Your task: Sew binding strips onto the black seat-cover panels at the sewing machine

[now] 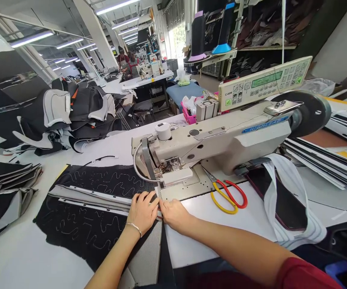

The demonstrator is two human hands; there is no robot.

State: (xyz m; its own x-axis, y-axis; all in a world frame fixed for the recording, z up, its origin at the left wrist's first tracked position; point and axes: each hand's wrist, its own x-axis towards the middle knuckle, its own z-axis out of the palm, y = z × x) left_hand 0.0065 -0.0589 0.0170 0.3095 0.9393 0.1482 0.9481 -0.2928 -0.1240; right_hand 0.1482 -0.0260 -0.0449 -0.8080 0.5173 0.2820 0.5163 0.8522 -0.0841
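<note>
A black fabric panel with wavy stitching and grey strips lies on the table, its right edge under the sewing machine's head. My left hand, a bracelet at its wrist, bends its fingers over the panel's seam just before the needle area. Close beside it, my right hand pinches the seam edge with thumb and forefinger. Both hands touch the fabric; the needle point and the fingertips' exact grip are hidden. Below the hands, a grey flap hangs toward my lap.
Red-and-yellow-handled scissors lie on the machine bed's front. To the right are a white elastic band, a dark phone and stacked strips. Cut pieces lie left; sewn covers are heaped behind. Two people work far back.
</note>
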